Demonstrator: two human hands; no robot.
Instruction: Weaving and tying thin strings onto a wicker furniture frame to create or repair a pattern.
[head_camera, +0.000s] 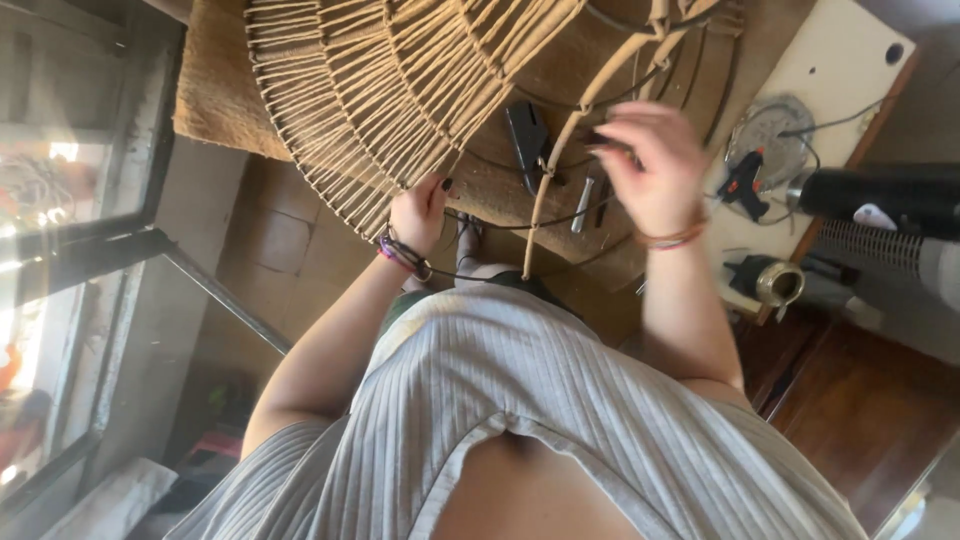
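While left hand (420, 212) pinched rim of wicker frame (400, 90) at ten o'clock, fingers closed on it, I saw right hand (652, 165) at two o'clock, blurred, curled around cane strand (560, 150); grip there unclear. Frame lay on mat (215, 95) at twelve. Glue gun (742, 183) sat on board (840, 70) at three, beside right wrist.
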